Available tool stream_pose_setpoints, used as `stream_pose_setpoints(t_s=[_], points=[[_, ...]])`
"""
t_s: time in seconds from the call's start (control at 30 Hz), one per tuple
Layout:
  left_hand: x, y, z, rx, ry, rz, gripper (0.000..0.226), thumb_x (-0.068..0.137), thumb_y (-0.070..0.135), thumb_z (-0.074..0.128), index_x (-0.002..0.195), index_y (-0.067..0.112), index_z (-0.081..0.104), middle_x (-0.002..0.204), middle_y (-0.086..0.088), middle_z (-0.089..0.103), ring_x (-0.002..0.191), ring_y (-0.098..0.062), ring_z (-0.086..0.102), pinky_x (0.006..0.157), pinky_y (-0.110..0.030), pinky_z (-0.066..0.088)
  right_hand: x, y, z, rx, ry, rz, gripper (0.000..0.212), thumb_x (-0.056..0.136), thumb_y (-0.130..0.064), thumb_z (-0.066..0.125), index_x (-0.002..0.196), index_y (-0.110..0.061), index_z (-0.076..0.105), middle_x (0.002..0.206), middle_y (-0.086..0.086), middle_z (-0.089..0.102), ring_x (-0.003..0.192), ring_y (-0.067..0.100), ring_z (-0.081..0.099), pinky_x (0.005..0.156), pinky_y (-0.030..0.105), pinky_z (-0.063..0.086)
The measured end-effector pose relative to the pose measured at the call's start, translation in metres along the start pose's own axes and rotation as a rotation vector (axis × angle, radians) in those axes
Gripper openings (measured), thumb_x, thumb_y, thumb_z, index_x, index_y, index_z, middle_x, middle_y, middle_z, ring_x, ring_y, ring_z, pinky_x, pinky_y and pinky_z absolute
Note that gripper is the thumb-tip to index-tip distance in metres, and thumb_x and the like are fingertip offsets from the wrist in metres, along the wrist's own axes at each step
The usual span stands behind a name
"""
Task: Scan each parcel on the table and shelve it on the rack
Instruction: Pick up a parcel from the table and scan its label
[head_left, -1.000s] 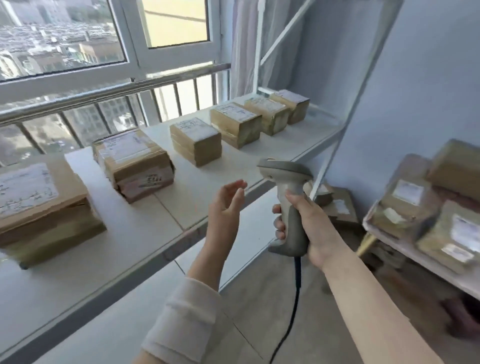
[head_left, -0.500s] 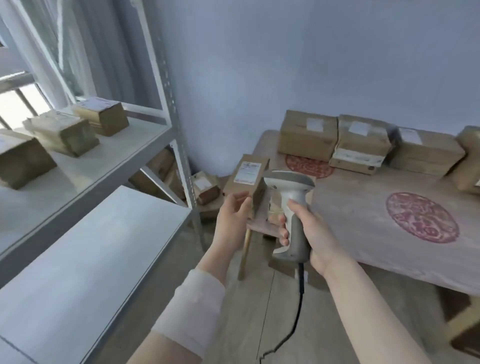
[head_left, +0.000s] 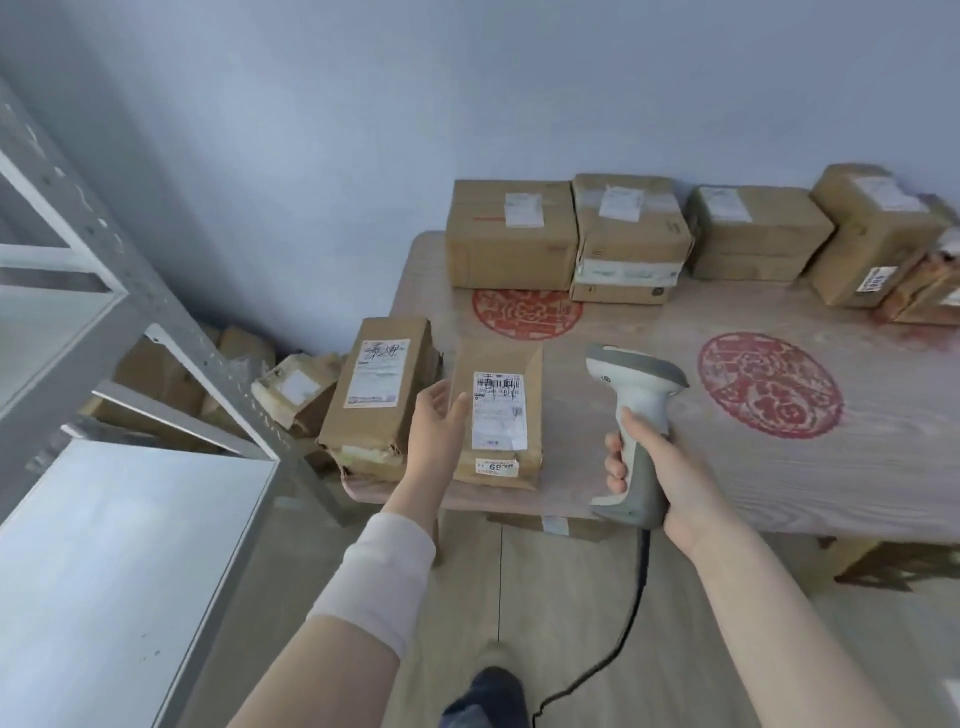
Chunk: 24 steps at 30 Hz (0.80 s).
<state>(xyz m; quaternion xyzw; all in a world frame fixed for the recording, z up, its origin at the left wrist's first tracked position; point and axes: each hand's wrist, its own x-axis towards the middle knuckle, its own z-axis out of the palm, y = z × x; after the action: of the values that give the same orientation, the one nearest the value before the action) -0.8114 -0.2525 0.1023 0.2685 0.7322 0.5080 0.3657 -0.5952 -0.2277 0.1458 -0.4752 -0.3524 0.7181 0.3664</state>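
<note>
Red-stamped wooden table (head_left: 675, 467) stands by bluish wall (head_left: 415, 104).

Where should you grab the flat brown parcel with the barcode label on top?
Probably by its long left edge, coming from the left, where the left hand is open beside it. The parcel lies flat on the table, label up, so an edge grip leaves the barcode uncovered for the scanner in the right hand.
</note>
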Motion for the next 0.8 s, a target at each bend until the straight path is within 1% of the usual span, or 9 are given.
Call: stream_pose_setpoints(t_s=[0.07, 0.13, 0.23, 0.33, 0.4, 0.5, 0.57, 0.7, 0.8], points=[[0.023, -0.011, 0.003, 0.022, -0.022, -0.063, 0.054, 0.092, 0.033, 0.053, 0.140, 0.014, 0.035, 0.141, -0.006, 0.044, 0.129, -0.019, 0.043, 0.092, -0.025, 0.032, 0.021, 0.007, -0.003, -0.034, 0.059, 0.041, 0.017, 0.087, -0.019, 0.063, 0.079, -0.009, 0.053, 0.062, 0.004, 0.057, 0.045, 0.013, 0.048, 0.040, 0.023, 0.040], [0.041, -0.022, 0.008, 0.047, -0.053, -0.112, 0.060, 0.092, 0.035, 0.053, 0.143, 0.013, 0.030, 0.145, -0.008, 0.041, 0.132, -0.021, 0.040, 0.094, -0.025, 0.031, 0.040, 0.017, -0.006, -0.064, 0.107, 0.082, 0.017, 0.088, -0.017, 0.062, 0.075, -0.005, 0.058, 0.064, 0.009, 0.061, 0.047, 0.016, 0.051, 0.040, 0.022, 0.040], [0.062, -0.036, 0.016, 0.078, -0.087, -0.184, 0.065, 0.092, 0.040, 0.051, 0.145, 0.013, 0.026, 0.148, -0.008, 0.037, 0.134, -0.021, 0.037, 0.100, -0.029, 0.032, 0.067, 0.033, -0.009, 0.036, 0.145, 0.141, 0.006, 0.090, -0.012, 0.057, 0.089, -0.007, 0.060, 0.083, 0.012, 0.074, 0.061, 0.018, 0.066, 0.041, 0.022, 0.043], [0.075, -0.050, 0.022, 0.100, -0.107, -0.238, 0.067, 0.092, 0.046, 0.048, 0.147, 0.016, 0.024, 0.150, -0.004, 0.033, 0.136, -0.022, 0.034, 0.104, -0.034, 0.030, 0.093, 0.051, -0.010, 0.129, 0.129, 0.166, 0.009, 0.092, -0.012, 0.053, 0.099, -0.010, 0.057, 0.104, 0.011, 0.073, 0.093, 0.021, 0.070, 0.055, 0.025, 0.053], [0.082, -0.057, 0.023, 0.091, -0.114, -0.291, 0.067, 0.092, 0.048, 0.046, 0.146, 0.016, 0.025, 0.149, -0.003, 0.035, 0.135, -0.022, 0.035, 0.102, -0.034, 0.031, 0.106, 0.062, -0.008, 0.148, 0.153, 0.196, 0.012, 0.091, -0.012, 0.054, 0.101, -0.007, 0.059, 0.109, 0.012, 0.072, 0.103, 0.022, 0.067, 0.068, 0.028, 0.057], [0.088, -0.065, 0.025, 0.036, -0.149, -0.352, 0.061, 0.092, 0.047, 0.047, 0.142, 0.014, 0.034, 0.134, -0.001, 0.048, 0.113, -0.016, 0.046, 0.089, -0.029, 0.033, 0.122, 0.074, -0.005, 0.143, 0.202, 0.262, 0.019, 0.087, -0.013, 0.061, 0.102, -0.003, 0.064, 0.108, 0.013, 0.071, 0.101, 0.023, 0.067, 0.082, 0.037, 0.055], [0.091, -0.069, 0.025, 0.002, -0.170, -0.382, 0.054, 0.092, 0.045, 0.050, 0.136, 0.016, 0.040, 0.123, 0.002, 0.054, 0.102, -0.014, 0.050, 0.086, -0.029, 0.037, 0.129, 0.079, -0.002, 0.132, 0.207, 0.311, 0.026, 0.085, -0.016, 0.063, 0.107, -0.002, 0.065, 0.105, 0.014, 0.072, 0.099, 0.027, 0.068, 0.088, 0.044, 0.053], [0.096, -0.075, 0.024, -0.125, -0.211, -0.454, 0.046, 0.089, 0.042, 0.056, 0.127, 0.022, 0.041, 0.122, -0.004, 0.059, 0.108, -0.021, 0.058, 0.098, -0.041, 0.045, 0.137, 0.083, 0.004, 0.086, 0.208, 0.323, 0.024, 0.085, -0.017, 0.063, 0.104, -0.004, 0.067, 0.099, 0.013, 0.074, 0.091, 0.027, 0.070, 0.084, 0.043, 0.054], [0.096, -0.074, 0.025, -0.174, -0.291, -0.457, 0.048, 0.085, 0.048, 0.058, 0.123, 0.026, 0.038, 0.115, 0.002, 0.062, 0.104, -0.016, 0.060, 0.092, -0.038, 0.048, 0.137, 0.078, 0.003, 0.056, 0.217, 0.286, 0.020, 0.086, -0.014, 0.062, 0.104, -0.006, 0.066, 0.094, 0.010, 0.075, 0.085, 0.025, 0.071, 0.081, 0.043, 0.055]])
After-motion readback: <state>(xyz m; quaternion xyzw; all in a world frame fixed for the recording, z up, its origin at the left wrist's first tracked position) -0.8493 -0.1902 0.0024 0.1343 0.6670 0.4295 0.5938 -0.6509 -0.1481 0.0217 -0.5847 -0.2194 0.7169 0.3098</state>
